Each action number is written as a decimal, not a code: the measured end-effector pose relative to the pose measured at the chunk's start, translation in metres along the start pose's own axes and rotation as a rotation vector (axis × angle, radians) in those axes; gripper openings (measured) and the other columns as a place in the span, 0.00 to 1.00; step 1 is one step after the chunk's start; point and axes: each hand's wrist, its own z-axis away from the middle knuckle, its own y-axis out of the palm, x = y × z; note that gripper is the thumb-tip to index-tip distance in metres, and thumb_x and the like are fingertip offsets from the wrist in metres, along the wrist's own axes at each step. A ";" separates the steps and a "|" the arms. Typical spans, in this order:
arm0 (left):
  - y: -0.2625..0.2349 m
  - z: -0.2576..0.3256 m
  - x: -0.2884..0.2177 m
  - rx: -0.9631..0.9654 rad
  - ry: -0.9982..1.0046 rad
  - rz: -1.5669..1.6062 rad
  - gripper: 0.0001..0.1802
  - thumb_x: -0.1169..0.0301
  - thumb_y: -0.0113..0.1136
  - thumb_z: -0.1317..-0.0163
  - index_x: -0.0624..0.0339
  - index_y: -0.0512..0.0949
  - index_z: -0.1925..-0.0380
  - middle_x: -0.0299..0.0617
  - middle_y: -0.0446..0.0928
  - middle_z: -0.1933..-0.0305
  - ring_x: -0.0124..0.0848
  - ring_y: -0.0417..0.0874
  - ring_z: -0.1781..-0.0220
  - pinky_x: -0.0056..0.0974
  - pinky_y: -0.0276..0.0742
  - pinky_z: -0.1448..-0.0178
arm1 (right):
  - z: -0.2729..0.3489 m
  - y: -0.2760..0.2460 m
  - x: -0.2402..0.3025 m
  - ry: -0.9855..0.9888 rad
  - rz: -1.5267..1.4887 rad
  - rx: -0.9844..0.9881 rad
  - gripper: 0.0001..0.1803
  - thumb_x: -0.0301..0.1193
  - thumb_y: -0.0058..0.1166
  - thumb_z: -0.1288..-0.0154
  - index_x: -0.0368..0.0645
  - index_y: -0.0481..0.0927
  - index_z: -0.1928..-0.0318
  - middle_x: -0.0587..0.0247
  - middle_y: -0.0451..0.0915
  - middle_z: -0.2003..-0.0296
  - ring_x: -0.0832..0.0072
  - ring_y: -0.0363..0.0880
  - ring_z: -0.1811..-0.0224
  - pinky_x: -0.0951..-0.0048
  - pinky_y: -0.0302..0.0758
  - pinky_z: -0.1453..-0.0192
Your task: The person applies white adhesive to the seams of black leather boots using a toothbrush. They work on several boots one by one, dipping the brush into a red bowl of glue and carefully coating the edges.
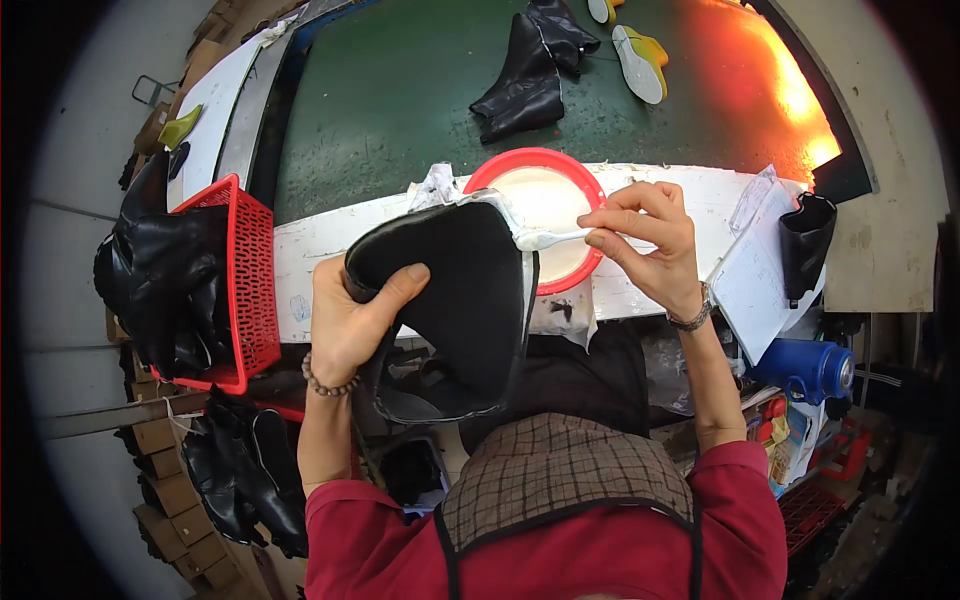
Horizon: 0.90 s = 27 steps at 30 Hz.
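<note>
I see white paste (545, 200) in a red bowl (530, 156), black boots (205, 240) in a red basket (255, 300). Left hand (352, 310) grips a black upper (460, 270); right hand (650, 235) pinches a slim white tool (550, 238).

Left forearm (325, 435) bare, near vertical in view; left wrist (332, 372) roughly straight. Left hand (348, 305) in a clamping grip: left thumb (400, 288) on the near side, slanting up to the right, its fingers mostly hidden. Right forearm (712, 390) bare, leaning up and leftward. Right hand (645, 238) raised somewhat farther forward: right thumb (618, 254) and index finger (622, 222) pinched, tips leftward, other fingers bent above. Hands well apart
</note>
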 end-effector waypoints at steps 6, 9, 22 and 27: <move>0.012 0.010 -0.001 -0.126 0.218 -0.255 0.08 0.74 0.71 0.37 0.69 0.87 0.62 0.33 0.82 0.76 0.17 0.76 0.74 0.26 0.69 0.70 | 0.000 0.007 0.003 -0.005 0.041 -0.049 0.09 0.33 0.73 0.42 0.54 0.91 0.60 0.76 0.82 0.67 0.81 0.76 0.65 0.69 0.59 0.48; 0.014 0.013 -0.004 -0.248 0.334 -0.364 0.08 0.74 0.73 0.38 0.67 0.87 0.61 0.34 0.82 0.77 0.17 0.75 0.76 0.27 0.69 0.70 | -0.001 0.006 0.005 -0.013 0.047 -0.022 0.09 0.33 0.73 0.43 0.54 0.91 0.60 0.76 0.82 0.67 0.82 0.76 0.67 0.69 0.59 0.49; -0.022 -0.054 0.075 -0.575 0.452 -0.539 0.25 0.66 0.72 0.37 0.68 0.80 0.44 0.52 0.87 0.57 0.38 0.89 0.56 0.40 0.82 0.49 | 0.017 0.017 -0.028 0.301 0.375 0.169 0.05 0.34 0.67 0.40 0.50 0.90 0.64 0.68 0.81 0.68 0.67 0.83 0.64 0.63 0.77 0.63; -0.055 -0.037 0.137 -0.052 0.142 -0.842 0.72 0.43 0.84 0.63 0.50 0.53 0.20 0.53 0.67 0.27 0.49 0.65 0.25 0.62 0.56 0.27 | 0.022 0.011 -0.025 0.282 0.434 0.068 0.06 0.35 0.67 0.39 0.50 0.90 0.63 0.68 0.81 0.69 0.67 0.83 0.67 0.64 0.76 0.65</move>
